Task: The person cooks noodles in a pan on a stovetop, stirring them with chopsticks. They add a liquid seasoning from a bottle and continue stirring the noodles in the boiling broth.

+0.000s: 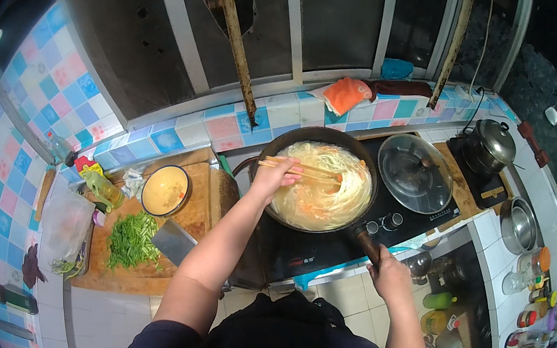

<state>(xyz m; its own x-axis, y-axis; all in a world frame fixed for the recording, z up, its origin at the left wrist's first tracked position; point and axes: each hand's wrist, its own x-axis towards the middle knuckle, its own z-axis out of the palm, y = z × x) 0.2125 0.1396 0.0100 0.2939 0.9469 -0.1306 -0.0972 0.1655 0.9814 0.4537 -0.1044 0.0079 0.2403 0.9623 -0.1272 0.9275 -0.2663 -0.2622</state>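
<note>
A dark frying pan point(373, 197) sits on the black cooktop point(293, 260), filled with pale noodles point(349, 199) in cloudy broth with orange bits. My left hand point(278, 176) grips wooden chopsticks point(318, 174) over the pan's left side, and their tips reach into the noodles. Around the pan's dark handle point(367, 245), at the lower right, my right hand point(391, 276) is closed.
Left of the pan, a wooden cutting board point(101, 277) bears chopped greens point(132, 239), a cleaver point(173, 242) and a yellow bowl point(165, 191). To the right lie a glass lid point(407, 178), a steel pot point(492, 144), metal bowls point(519, 227) and several jars point(533, 263).
</note>
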